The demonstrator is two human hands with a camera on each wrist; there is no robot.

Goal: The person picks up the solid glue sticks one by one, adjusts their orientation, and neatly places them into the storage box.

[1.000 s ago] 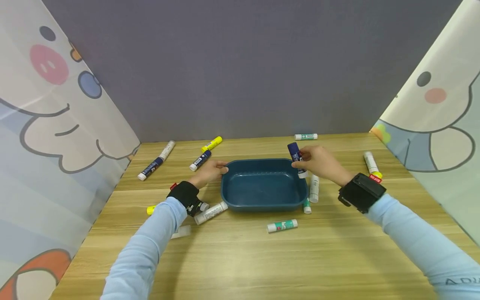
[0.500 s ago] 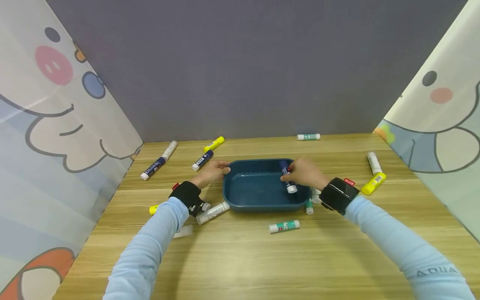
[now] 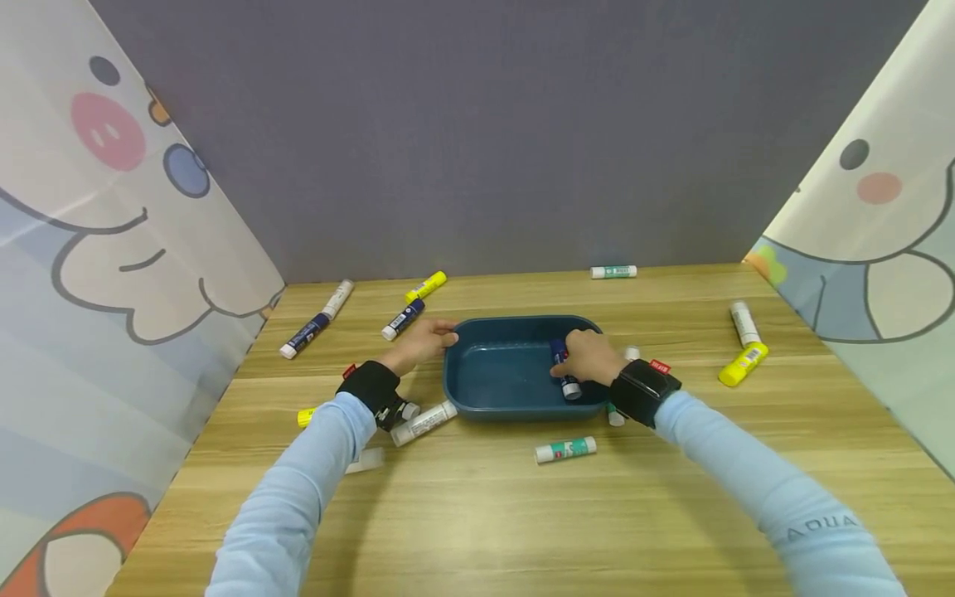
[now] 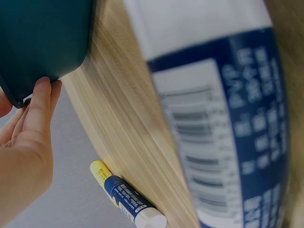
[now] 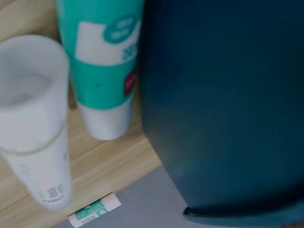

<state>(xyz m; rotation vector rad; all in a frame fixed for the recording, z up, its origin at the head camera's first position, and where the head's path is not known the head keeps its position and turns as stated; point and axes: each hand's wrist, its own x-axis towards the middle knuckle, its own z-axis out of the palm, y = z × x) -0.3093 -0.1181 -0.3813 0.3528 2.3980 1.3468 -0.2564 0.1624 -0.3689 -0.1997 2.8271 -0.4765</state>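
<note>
Along the far left of the wood-grain surface [image 3: 462,514], a navy cylindrical glue stick with a white end [image 3: 304,335] lies end to end with a white cylindrical stick [image 3: 338,299]. Nearer the middle, your left hand [image 3: 424,342] is clamped on the left rim of the dark teal, rounded rectangular tray [image 3: 498,377], with a white plastic tube-shaped stick [image 3: 424,423] by its front left corner. Inside the tray's right part, your right hand [image 3: 593,358] pinches a navy glue stick with a whitish end [image 3: 559,352]; you cannot tell whether it touches the floor. Just right of the tray, a green-and-white stick [image 5: 97,71] and a white tapered-looking stick [image 5: 35,118] lie side by side.

Letting go while the held stick is raised or tilted could make it drop and roll against the wall. Lifting your right wrist carelessly might knock the two sticks beside it, since they are round; a tug from your left could shift the tray.

Compared with one second ago, the held stick has gone from over the right rim down into the tray, while your left grip stays put.
</note>
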